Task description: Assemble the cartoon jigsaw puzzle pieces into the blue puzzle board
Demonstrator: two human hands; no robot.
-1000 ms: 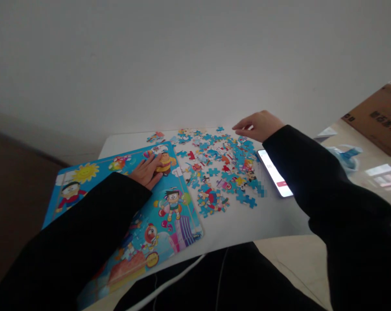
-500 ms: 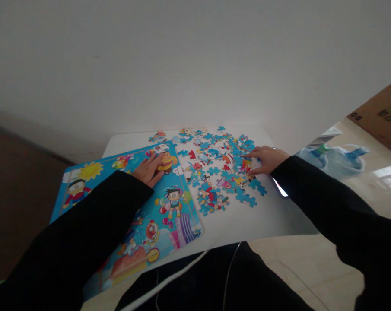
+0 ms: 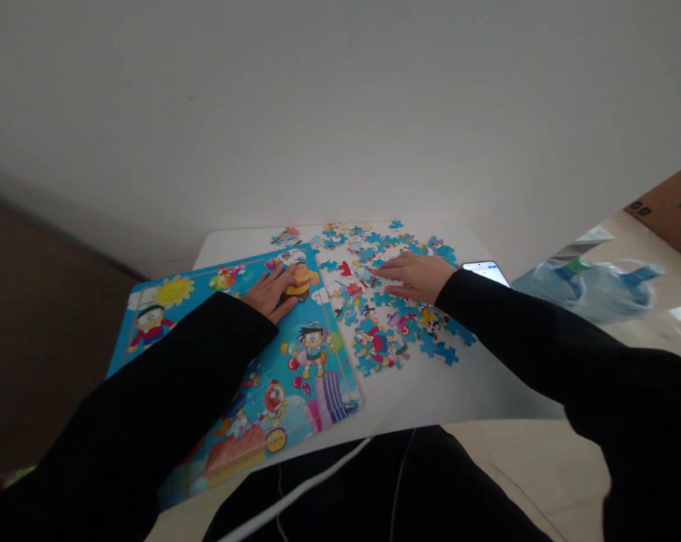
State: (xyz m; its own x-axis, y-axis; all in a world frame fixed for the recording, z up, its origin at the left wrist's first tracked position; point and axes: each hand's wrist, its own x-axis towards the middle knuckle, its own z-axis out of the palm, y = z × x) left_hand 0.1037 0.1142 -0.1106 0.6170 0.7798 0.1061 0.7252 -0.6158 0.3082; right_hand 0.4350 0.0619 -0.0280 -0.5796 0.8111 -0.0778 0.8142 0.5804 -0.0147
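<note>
My left hand (image 3: 271, 292) lies with fingers spread on the upper right part of a blue cartoon puzzle board (image 3: 241, 280), over a printed figure in yellow. Loose jigsaw pieces (image 3: 381, 340) in blue, red and white are scattered to the right of the board on the white table. Over the middle of these pieces is my right hand (image 3: 416, 277), palm down, its fingers stretched toward the board. The fingertips are at the pieces; no piece shows in its grasp. The hand and sleeve hide some pieces beneath.
A lit phone (image 3: 487, 272) lies at the table's right side. Beyond it on the floor are clear water jugs (image 3: 611, 290) and a cardboard box (image 3: 670, 214). A pale wall (image 3: 340, 113) rises behind the white table (image 3: 419, 395). A white cable (image 3: 311, 485) crosses my lap.
My right hand has moved left from the right side of the pieces to their middle, uncovering more of the phone. My left hand stays on the board. The view has shifted slightly.
</note>
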